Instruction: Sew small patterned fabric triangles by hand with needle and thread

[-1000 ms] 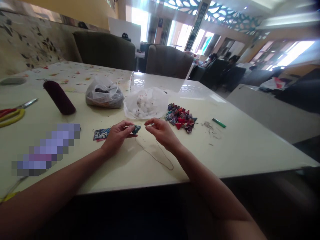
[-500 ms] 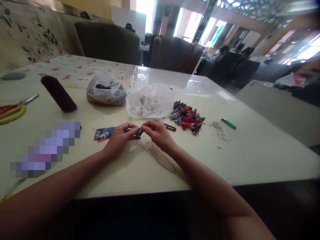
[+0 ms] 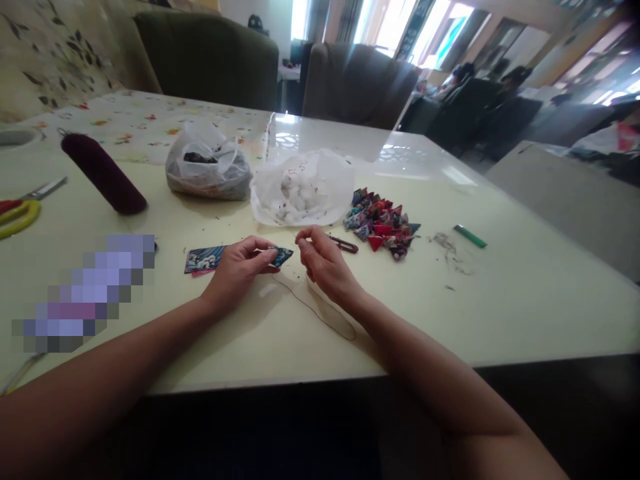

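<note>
My left hand pinches a small blue patterned fabric triangle just above the pale table. My right hand is a little to its right, fingers pinched on something too thin to make out. A loop of thread trails on the table below that hand. A flat blue patterned fabric piece lies left of my left hand. A pile of several coloured fabric triangles sits to the right, and small dark red snips lie just beyond my right hand.
A white plastic bag of stuffing and a clear bag with dark contents stand behind my hands. A maroon cylinder, scissors with yellow handles and a green stick also lie on the table. Armchairs stand beyond.
My right hand met the left hand at the fabric triangle, then drew slightly away to the right again. The view has tilted down a little.
</note>
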Demonstrator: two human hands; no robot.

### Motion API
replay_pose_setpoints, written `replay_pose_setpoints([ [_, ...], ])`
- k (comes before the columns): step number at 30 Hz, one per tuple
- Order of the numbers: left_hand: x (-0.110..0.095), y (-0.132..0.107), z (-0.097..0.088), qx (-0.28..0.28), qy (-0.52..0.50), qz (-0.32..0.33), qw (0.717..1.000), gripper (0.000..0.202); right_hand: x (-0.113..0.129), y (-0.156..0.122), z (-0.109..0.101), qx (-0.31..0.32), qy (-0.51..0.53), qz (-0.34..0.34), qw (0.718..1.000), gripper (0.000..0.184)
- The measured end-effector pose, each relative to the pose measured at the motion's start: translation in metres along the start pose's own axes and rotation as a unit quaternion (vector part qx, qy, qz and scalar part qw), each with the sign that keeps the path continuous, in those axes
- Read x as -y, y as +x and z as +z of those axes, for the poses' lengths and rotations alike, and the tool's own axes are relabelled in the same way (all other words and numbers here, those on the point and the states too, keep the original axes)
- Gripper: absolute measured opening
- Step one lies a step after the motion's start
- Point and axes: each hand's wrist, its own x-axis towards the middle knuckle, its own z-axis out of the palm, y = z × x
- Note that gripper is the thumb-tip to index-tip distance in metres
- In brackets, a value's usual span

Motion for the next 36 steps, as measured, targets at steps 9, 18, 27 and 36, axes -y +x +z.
replay_pose_setpoints([
  [9, -0.0041, -0.0028, 0.0026, -0.017, 0.046, 0.028, 0.998, 0.026, 0.0052, -0.0082, 0.0028, -0.047, -0.167, -0.166, 0.971, 0.015],
  [18, -0.004, -0.0022, 0.0018, -0.015, 0.045, 0.029, 0.998, 0.023, 0.0027, -0.0069, 0.0015, -0.046, -0.185, -0.15, 0.97, 0.014],
  [27, -0.0051, -0.0029, 0.0038, -0.023, 0.052, 0.032, 0.998, 0.024, 0.006, -0.0087, 0.0018, -0.051, -0.188, -0.169, 0.966, 0.015],
  [36, -0.0044, -0.0032, 0.0032, -0.013, 0.059, 0.045, 0.997, 0.024, 0.0058, -0.009, 0.0036, -0.032, -0.191, -0.179, 0.965, 0.018],
])
